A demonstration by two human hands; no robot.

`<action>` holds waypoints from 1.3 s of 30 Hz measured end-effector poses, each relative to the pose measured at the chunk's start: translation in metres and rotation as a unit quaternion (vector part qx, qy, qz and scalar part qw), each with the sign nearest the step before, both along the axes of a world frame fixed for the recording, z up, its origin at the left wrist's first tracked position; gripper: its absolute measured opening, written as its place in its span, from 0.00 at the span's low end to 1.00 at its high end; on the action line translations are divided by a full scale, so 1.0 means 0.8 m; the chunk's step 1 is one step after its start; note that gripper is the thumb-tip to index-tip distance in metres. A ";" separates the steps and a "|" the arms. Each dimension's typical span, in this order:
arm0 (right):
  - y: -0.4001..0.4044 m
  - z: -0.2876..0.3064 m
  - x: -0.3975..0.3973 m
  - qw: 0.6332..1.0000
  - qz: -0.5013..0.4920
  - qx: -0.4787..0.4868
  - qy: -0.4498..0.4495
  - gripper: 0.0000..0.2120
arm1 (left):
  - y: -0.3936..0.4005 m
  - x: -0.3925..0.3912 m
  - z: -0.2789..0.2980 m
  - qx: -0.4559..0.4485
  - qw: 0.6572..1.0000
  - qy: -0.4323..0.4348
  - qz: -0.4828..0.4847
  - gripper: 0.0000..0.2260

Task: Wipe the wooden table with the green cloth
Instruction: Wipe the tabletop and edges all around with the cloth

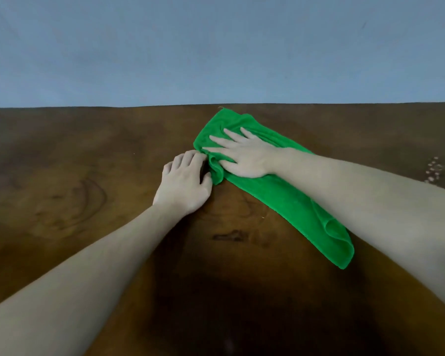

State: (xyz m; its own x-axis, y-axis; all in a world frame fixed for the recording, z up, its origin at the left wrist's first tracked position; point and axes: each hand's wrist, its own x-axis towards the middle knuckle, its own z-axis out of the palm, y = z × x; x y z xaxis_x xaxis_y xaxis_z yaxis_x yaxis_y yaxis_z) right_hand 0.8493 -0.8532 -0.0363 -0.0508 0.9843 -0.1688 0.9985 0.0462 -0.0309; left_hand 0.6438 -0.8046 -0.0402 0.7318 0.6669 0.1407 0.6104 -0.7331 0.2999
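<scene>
Green cloth (280, 199): spread flat on wooden desk (75, 188), right of centre, running diagonally from far edge toward near right; folded and rumpled along left border, near right corner curled into a loose fold. Right grip (239, 158): open, palm down on far half of cloth, fingers (222, 141) straight and fanned toward far left, pressing fabric against desk; nothing enclosed. Right forearm lying along cloth's length, covering its right border. Left grip (184, 183): just beside cloth's bunched left fold, knuckles up, fingers curled downward; fingertips at or against the fold, thumb close to the cloth's edge; actual pinch of fabric not discernible, so hold on cloth cannot be determined. Desk surface: dark brown with visible grain rings at left, pale speckled patch (433, 170) near right edge, well apart from cloth. Blue-grey wall (216, 47) behind desk's far edge.
</scene>
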 end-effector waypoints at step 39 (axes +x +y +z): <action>-0.090 0.012 0.091 0.968 -0.230 -0.010 0.101 0.31 | -0.007 0.002 0.012 -0.006 1.000 0.018 0.008 0.15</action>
